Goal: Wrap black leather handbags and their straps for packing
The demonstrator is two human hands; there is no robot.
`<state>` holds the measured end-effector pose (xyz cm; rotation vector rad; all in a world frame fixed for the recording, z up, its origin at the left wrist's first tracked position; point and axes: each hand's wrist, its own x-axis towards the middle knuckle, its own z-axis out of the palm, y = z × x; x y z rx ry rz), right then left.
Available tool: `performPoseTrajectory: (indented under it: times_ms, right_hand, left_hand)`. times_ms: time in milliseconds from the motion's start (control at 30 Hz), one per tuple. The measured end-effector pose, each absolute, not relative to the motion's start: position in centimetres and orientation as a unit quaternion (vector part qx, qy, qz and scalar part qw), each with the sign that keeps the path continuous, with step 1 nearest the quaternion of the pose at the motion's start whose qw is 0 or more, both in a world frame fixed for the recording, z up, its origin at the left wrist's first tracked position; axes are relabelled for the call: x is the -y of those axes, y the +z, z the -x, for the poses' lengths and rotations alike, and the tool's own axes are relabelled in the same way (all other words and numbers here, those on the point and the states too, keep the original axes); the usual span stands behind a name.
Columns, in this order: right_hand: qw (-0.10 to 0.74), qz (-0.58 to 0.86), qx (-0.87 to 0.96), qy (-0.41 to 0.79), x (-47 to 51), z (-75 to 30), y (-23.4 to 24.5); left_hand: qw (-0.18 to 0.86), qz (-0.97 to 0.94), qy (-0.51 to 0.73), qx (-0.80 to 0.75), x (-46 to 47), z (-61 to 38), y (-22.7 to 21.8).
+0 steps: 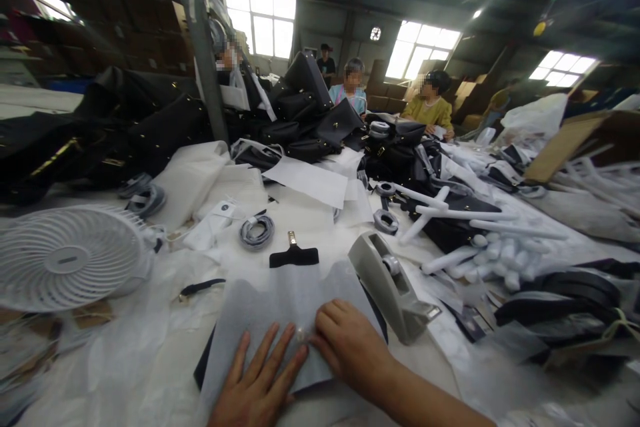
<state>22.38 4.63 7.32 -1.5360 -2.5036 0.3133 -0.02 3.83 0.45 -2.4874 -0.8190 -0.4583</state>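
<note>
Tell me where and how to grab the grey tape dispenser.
Probably across the middle of the grey tape dispenser, from above with the right hand: its body is long and narrow, its top is uncovered, and the protruding tip sits at the near-right end.

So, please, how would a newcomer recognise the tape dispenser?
From the white fan at left, go right to the right hand. Beyond it, beside the pale sheet, is the tape dispenser: one chunky grey body holding a roll, unlike the slim white rods further right.
</note>
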Motion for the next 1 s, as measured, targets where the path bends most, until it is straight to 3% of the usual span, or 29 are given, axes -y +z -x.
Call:
performPoseTrajectory:
  times_ms: [167, 533, 1000]
  right_hand:
    - [0.218, 0.457, 0.849, 0.147, -4.5, -23.6, 5.4]
    - [0.304, 0.411, 0.857, 0.061, -4.1, -23.9, 4.3]
    - [0.276, 0.384, 0.880, 0.043, -4.5, -23.9, 4.0]
  left_hand:
    - [0.235, 0.913, -0.150, 0.298, -3.7, 0.1, 0.2]
    - [0.194, 0.918, -0.177, 0.298, -3.8, -0.1, 1.6]
    - [0.174, 0.916, -0.175, 0.317, -3.4, -0.1, 1.6]
